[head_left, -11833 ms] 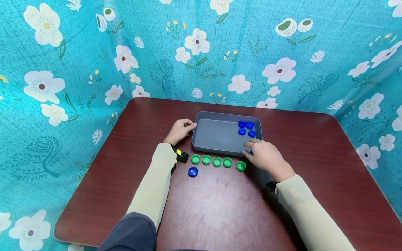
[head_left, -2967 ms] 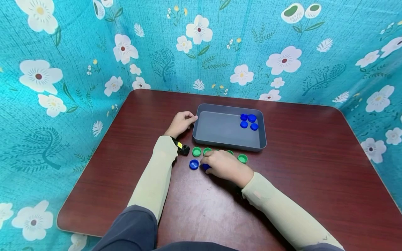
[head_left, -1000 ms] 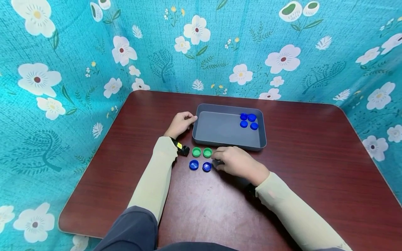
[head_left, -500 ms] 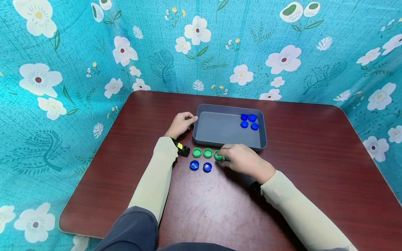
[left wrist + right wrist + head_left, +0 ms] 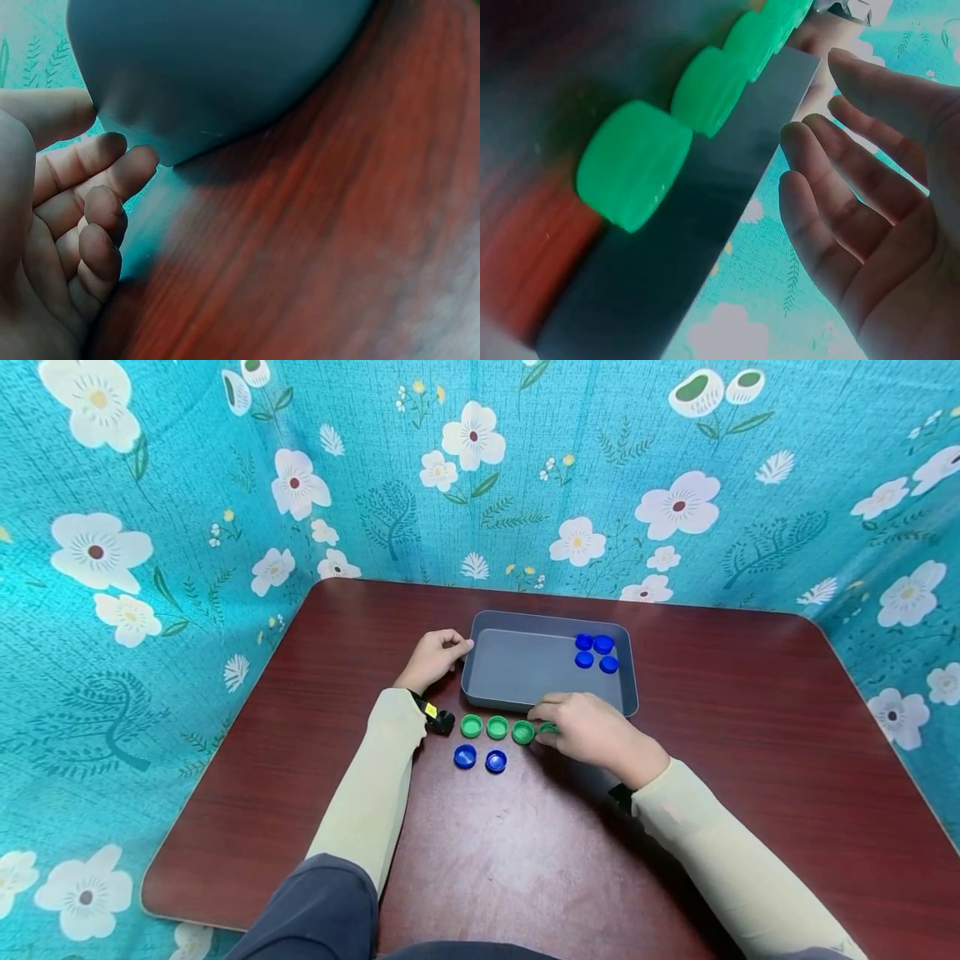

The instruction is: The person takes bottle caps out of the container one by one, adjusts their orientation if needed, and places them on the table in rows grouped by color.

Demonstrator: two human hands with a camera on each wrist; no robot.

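Grey and smooth-walled, a shallow rectangular tray [image 5: 517, 675] with rounded corners sits on a tabletop [image 5: 480, 868] of glossy, reddish-brown wood grain. Behind it hangs turquoise cloth [image 5: 360, 435] printed with white flowers and leafy sprigs.

Round, shallow green caps [image 5: 497, 727] form a row along the tray's near side, their hollow sides upward and rims raised; the close view at the right wrist shows thick, rounded walls. Nearer the person, two loose blue caps [image 5: 465, 756] lie on the wood just below the first two green ones, the second with an inner ring. Four more blue caps [image 5: 585, 659] are clustered two by two inside the tray, toward its far right corner.

At the tray's left end, the left hand [image 5: 432, 658] has its thumb tip at the rim and its other fingers loosely bent outside the wall; whether it pinches the rim, I cannot tell. The right hand [image 5: 588, 731] hovers over the row's right end, fingers parted and holding nothing, partly covering the fourth green cap.
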